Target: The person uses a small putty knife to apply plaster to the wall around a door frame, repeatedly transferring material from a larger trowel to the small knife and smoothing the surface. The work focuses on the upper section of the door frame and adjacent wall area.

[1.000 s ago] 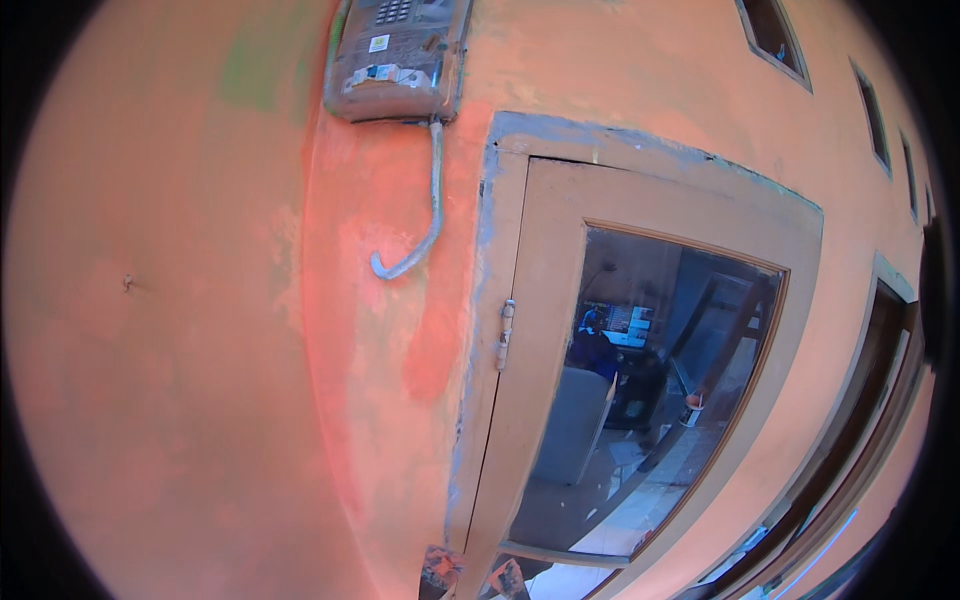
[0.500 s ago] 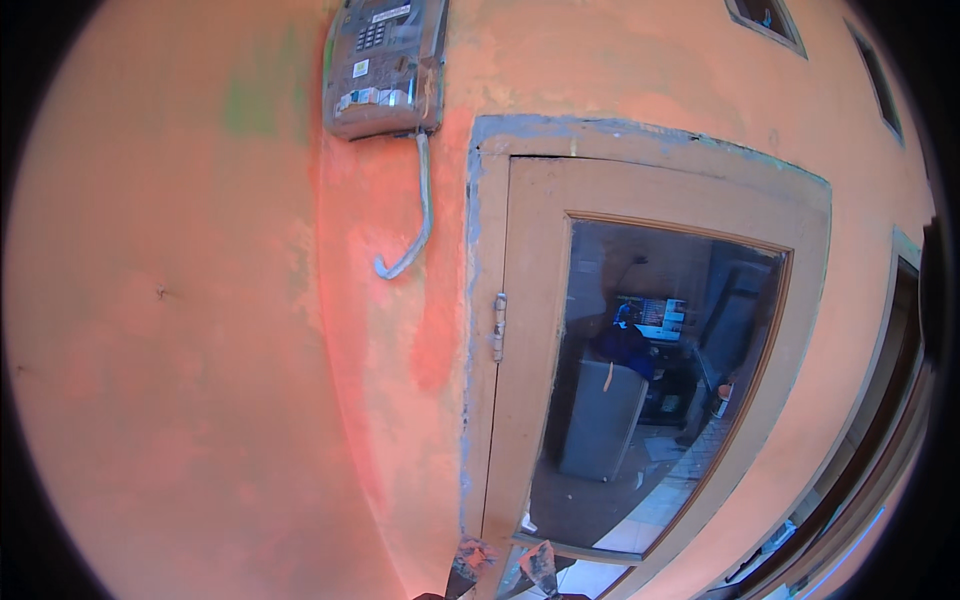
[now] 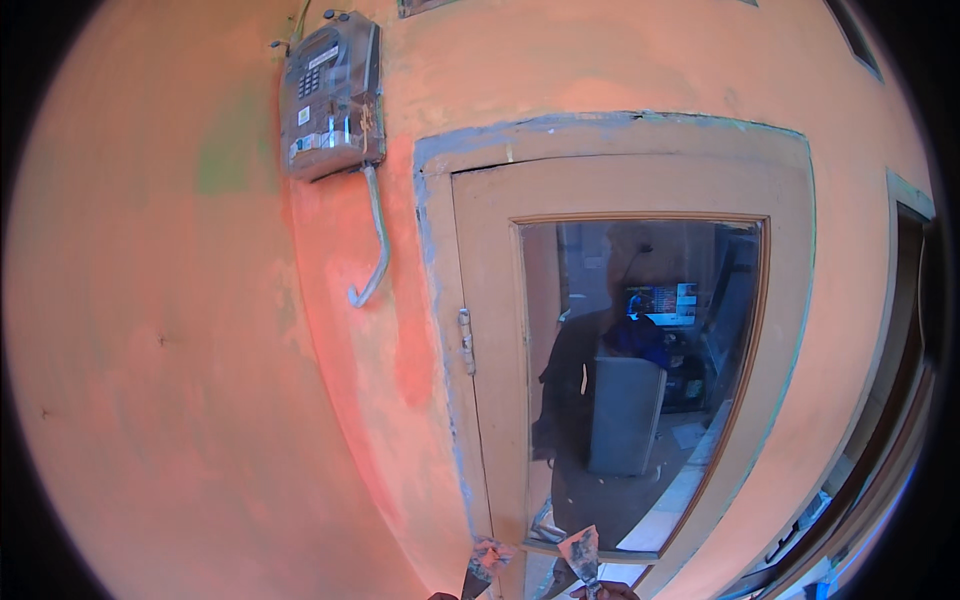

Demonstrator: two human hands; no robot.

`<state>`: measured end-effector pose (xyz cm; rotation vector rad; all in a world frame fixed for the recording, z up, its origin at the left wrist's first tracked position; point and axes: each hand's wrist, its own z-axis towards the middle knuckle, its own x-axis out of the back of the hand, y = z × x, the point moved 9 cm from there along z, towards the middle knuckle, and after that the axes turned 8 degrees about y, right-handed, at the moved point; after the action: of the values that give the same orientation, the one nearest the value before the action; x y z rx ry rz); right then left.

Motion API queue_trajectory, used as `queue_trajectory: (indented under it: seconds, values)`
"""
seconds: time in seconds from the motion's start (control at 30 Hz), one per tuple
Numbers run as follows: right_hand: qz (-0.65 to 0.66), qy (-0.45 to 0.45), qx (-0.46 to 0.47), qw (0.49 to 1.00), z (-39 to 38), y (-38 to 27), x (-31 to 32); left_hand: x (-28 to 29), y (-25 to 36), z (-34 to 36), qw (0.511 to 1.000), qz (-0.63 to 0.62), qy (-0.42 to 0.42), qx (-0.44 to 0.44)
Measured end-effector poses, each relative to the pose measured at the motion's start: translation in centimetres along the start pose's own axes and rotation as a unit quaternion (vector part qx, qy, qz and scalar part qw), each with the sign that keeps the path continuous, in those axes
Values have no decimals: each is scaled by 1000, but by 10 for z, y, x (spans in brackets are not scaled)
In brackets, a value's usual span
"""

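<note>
Two putty knives smeared with orange-pink and grey filler rise from the lower edge. One putty knife (image 3: 489, 556) stands before the door's lower left frame. Beside it a sliver of my left hand (image 3: 441, 596) shows; its fingers are mostly cut off, but it appears closed on that knife. The other putty knife (image 3: 579, 548) tilts slightly left in front of the glass. My right hand (image 3: 606, 591) is closed round its handle. Both blades look apart from each other.
The brown door (image 3: 495, 400) has a glass pane (image 3: 560, 270) with reflections. Left of it, a grey pay phone (image 3: 330, 120) hangs on the orange wall (image 3: 170, 430), a curved pipe (image 3: 381, 235) below it. Grey filler edges the door frame (image 3: 432, 260). Another opening (image 3: 890, 330) lies right.
The view has shifted, bringing more of the phone into sight. Both putty knives have come slightly right, and more of my right hand shows. A dark reflection now stands out in the glass.
</note>
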<state>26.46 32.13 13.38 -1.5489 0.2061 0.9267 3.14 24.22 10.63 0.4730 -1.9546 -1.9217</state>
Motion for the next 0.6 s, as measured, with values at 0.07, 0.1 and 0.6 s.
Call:
queue_trajectory:
  seconds: [0.07, 0.1, 0.6]
  values:
    - [4, 17, 17, 1000, -1, -2, 3, -2, 0, 3, 1000, 15, -12, -1]
    - [5, 25, 26, 999, -1, -3, 4, -3, 2, 3, 1000, 16, -11, -6]
    - [-55, 45, 48, 996, -1, -4, 14, -15, 9, 7, 998, -20, -43, -48]
